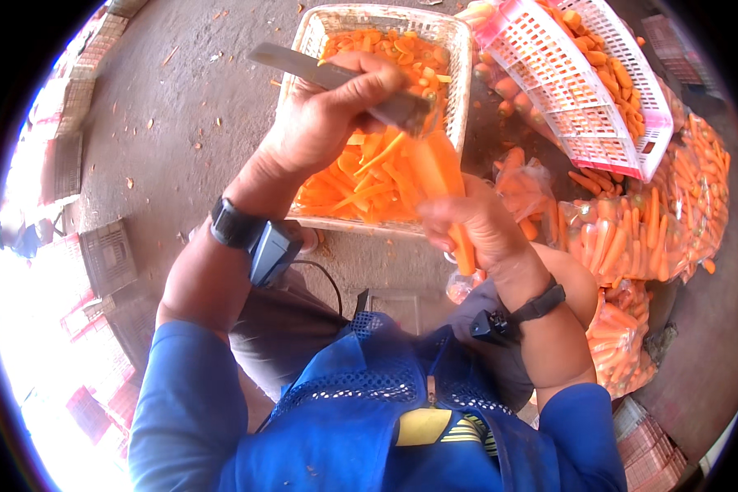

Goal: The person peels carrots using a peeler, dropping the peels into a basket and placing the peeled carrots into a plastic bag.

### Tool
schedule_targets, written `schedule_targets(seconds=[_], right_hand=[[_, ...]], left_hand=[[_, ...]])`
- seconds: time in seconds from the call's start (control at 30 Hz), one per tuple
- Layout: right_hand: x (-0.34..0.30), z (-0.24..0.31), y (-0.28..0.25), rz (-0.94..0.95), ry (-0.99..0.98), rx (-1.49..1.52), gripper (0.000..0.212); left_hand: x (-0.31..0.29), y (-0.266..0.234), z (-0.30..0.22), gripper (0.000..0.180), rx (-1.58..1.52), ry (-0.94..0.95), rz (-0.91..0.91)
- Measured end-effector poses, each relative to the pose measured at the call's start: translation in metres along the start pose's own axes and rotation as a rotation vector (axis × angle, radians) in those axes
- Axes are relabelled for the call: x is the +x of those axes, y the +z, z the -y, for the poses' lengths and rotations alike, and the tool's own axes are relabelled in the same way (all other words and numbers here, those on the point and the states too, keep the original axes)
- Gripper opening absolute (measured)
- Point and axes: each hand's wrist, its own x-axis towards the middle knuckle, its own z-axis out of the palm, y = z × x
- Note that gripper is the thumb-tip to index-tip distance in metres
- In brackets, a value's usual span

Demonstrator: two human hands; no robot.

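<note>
My left hand (328, 111) is closed around a long, flat grey peeler (291, 64). Its dark working end lies at the upper end of a peeled orange carrot (436, 164), blurred by motion. The carrot's lower end pokes out below my right hand (477, 220), whose fingers wrap round it. Both hands are over the near right part of a pale plastic crate (466, 90). Carrot peel strips (361, 176) fill its near half, and short orange carrot pieces (385, 45) lie in its far half. My left hand and the peeler hide part of the crate.
A tilted white and pink crate (578, 102) of carrot pieces stands at the far right. Clear bags of carrots (631, 234) lie along my right side. Stacked crates (107, 254) line the left. Scraps dot the concrete floor (180, 107).
</note>
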Motion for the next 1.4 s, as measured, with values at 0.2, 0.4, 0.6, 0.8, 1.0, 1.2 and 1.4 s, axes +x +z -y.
schedule_targets(seconds=[0.2, 0.4, 0.6, 0.8, 1.0, 1.2, 1.4], right_hand=[[0.005, -0.004, 0.006, 0.041, -0.018, 0.056, 0.013], [-0.003, -0.002, 0.007, -0.089, -0.221, -0.409, 0.022], [0.006, -0.005, 0.006, -0.148, -0.125, -0.498, 0.027], [0.005, -0.007, 0.005, -0.166, -0.196, -0.547, 0.026], [-0.001, 0.001, -0.005, 0.12, 0.055, 0.097, 0.023], [0.008, -0.01, 0.004, 0.369, 0.18, 0.3, 0.046], [0.015, -0.019, 0.008, -0.042, -0.315, -0.401, 0.036]], left_hand=[[0.012, -0.016, 0.015, 0.019, 0.127, -0.017, 0.12], [0.03, -0.055, 0.021, 0.015, 0.457, 0.113, -0.162], [0.003, -0.002, 0.001, 0.014, 0.227, 0.055, 0.226], [0.018, -0.022, 0.03, 0.013, 0.283, 0.294, -0.048], [0.018, -0.023, 0.02, 0.022, 0.358, 0.295, -0.067], [-0.009, 0.028, 0.027, 0.043, 0.619, 0.536, 0.12], [-0.004, 0.019, 0.03, 0.026, 0.043, 0.037, -0.128]])
